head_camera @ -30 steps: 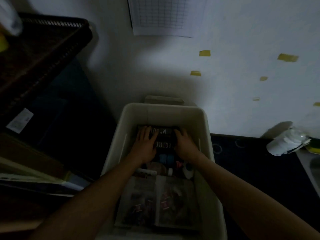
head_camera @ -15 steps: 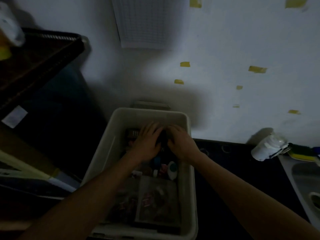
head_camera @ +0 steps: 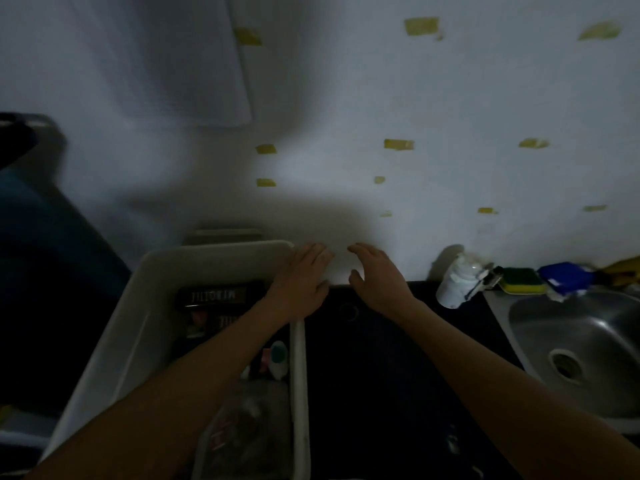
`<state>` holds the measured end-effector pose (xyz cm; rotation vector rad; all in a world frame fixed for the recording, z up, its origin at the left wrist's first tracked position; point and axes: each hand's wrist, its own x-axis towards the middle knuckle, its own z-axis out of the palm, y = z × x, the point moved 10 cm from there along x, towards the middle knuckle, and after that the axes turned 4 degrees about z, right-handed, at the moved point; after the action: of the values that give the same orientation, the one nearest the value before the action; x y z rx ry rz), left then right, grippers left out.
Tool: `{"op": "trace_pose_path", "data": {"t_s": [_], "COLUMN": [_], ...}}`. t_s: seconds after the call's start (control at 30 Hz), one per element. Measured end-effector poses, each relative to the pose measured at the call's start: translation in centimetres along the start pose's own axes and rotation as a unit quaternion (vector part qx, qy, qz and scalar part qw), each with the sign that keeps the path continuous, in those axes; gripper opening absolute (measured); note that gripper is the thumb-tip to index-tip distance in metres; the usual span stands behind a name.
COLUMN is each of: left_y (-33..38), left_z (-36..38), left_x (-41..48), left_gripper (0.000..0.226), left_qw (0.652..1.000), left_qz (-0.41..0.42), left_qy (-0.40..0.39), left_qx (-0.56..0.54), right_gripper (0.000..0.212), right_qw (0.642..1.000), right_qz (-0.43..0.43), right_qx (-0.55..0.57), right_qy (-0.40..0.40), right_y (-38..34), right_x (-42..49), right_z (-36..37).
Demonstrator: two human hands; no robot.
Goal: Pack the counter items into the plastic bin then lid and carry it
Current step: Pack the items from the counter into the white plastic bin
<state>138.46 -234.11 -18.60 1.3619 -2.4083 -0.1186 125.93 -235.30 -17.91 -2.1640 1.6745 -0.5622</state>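
On my feed the plastic bin (head_camera: 145, 327) sat open-topped at the left end of the dark counter (head_camera: 381, 375), with a dark box (head_camera: 218, 296) and a small bottle (head_camera: 278, 358) inside. I saw the left hand (head_camera: 301, 278) over its far right corner and the right hand (head_camera: 377, 282) just beside it above the counter. Both had their fingers nearly straight and slightly apart, and both held nothing.

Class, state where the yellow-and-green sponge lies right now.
In the head view, the sponge lies at the right, against the wall behind the sink, between the white bottle and a blue object.
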Motion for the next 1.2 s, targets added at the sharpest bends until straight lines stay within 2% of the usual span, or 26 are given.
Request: {"op": "trace_pose_path", "data": {"t_s": [0.17, 0.5, 0.7, 0.87, 1.0, 1.1, 1.2], "left_y": [3.3, 10.1, 12.8, 13.5, 13.9, 13.5, 13.2], "left_z": [4.2, 10.3, 14.1, 16.7, 18.2, 19.1, 19.6], "left_x": [4.2, 9.6, 11.6, 12.5, 12.6, 12.6, 12.6], "left_gripper": [0.060, 0.057, 0.058, 0.058, 0.058, 0.058, 0.058], "left_qw": [0.998, 0.996, 0.993, 0.988, 0.985, 0.984, 0.984], "left_qz": [0.000, 0.022, 0.022, 0.006, 0.004, 0.002, 0.003], "left_qy": [-0.058, -0.075, -0.110, -0.143, -0.159, -0.169, -0.173], "left_qx": [-0.013, -0.033, -0.038, -0.052, -0.064, -0.058, -0.054], "right_gripper": [0.053, 0.054, 0.067, 0.079, 0.085, 0.077, 0.055], "right_qw": [0.999, 0.986, 0.971, 0.964, 0.967, 0.966, 0.966], "right_qz": [0.039, 0.139, 0.211, 0.229, 0.230, 0.246, 0.255], "right_qx": [-0.020, -0.088, -0.112, -0.111, -0.095, -0.057, -0.030], "right_qy": [0.009, 0.007, -0.024, -0.073, -0.062, -0.047, -0.035], "right_y": [6.3, 20.3, 27.9, 31.4, 32.5, 33.1, 33.2], "right_x": [-0.2, -0.7, -0.2, 0.9, 1.7, 2.6, 3.1], "right_z": [-2.5, -6.0, -5.9, -4.4, -4.3, -4.4, -4.1]}}
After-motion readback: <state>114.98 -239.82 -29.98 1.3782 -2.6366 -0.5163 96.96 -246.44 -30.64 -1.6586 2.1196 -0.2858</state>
